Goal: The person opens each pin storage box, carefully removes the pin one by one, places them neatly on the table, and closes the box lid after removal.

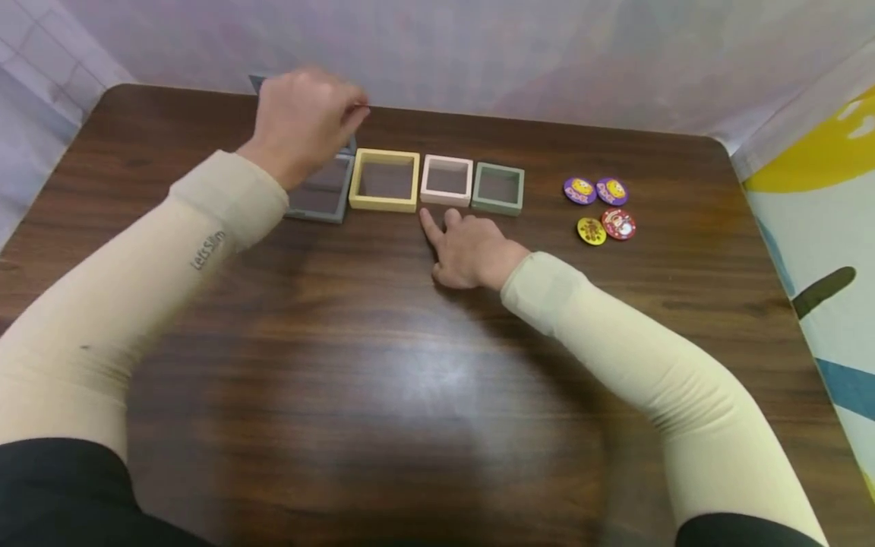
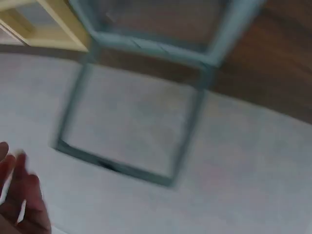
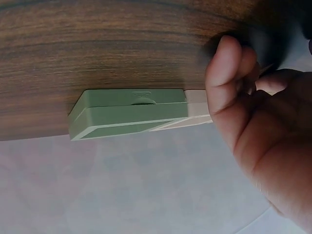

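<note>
At the left end of a row of small boxes lies a grey-blue framed box (image 1: 344, 199), its clear-windowed lid (image 2: 114, 165) swung up and back. My left hand (image 1: 304, 121) is raised over this box and hides much of it. In the left wrist view its fingers (image 2: 31, 192) are loosely bent beside the lid, apart from it, with nothing between them. My right hand (image 1: 468, 251) rests low over the table, index finger extended toward the front corner of the pale pink box (image 1: 446, 201). Its other fingers are bent and hold nothing.
A yellow box (image 1: 384, 203) sits between the grey-blue and pink ones, and a green box (image 1: 497, 205) ends the row. Further right lie two purple badges (image 1: 579, 191), a red badge (image 1: 618, 224) and a yellow badge (image 1: 591, 231). A pale wall covering (image 1: 478, 61) rises behind the table.
</note>
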A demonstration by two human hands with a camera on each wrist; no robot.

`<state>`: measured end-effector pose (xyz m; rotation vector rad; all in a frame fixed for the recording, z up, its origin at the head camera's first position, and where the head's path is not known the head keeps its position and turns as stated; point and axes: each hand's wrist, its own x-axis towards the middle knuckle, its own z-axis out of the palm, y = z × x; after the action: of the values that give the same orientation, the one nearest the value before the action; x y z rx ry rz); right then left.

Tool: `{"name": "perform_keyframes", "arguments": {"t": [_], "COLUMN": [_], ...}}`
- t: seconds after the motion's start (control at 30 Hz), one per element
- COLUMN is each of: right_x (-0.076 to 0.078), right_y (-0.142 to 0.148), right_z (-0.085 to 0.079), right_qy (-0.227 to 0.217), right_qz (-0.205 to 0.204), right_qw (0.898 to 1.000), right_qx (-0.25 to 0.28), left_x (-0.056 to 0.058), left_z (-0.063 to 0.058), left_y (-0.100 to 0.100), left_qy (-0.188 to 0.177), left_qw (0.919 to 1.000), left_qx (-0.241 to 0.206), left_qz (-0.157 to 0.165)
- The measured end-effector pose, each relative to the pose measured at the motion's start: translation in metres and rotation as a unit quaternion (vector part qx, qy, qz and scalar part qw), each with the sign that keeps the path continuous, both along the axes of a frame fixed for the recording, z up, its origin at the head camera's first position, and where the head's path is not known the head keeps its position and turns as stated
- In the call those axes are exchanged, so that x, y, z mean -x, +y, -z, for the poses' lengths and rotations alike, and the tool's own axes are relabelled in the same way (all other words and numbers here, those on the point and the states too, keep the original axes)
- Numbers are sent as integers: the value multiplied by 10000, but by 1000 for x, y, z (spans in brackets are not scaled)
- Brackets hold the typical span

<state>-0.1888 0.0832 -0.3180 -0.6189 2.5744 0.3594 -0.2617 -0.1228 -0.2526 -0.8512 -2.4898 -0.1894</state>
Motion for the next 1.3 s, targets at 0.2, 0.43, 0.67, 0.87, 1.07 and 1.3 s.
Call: {"name": "perform_keyframes", "arguments": {"t": [0.2,0.43,0.67,0.87,1.07,1.3], "right_x": [-3,-23,-15,-1,4,5], "right_y": [-8,-40,-58,-64,-67,-69], "right_z": [-15,-16,-3,-5,-9,-7], "right_qy": [-146,391,394,-46,-314,-234], "right_qz": [-176,-427,-882,-612,-612,-626], "right_qw": [9990,9983,9941,9973,9970,9973], "right_qx": [-371,62,495,409,350,291], "left_x": [22,30,34,33,35,38], "left_z": [-12,-16,-13,-8,-6,-7], "left_y": [-29,-35,-30,-29,-29,-32], "left_qy": [-122,-758,-1249,-1518,-1589,-1788], "left_qw": [9956,9861,9754,9697,9662,9614], "left_qx": [366,859,1195,1366,1546,1703], "left_qz": [-858,-1199,-1366,-1338,-1311,-1214]}}
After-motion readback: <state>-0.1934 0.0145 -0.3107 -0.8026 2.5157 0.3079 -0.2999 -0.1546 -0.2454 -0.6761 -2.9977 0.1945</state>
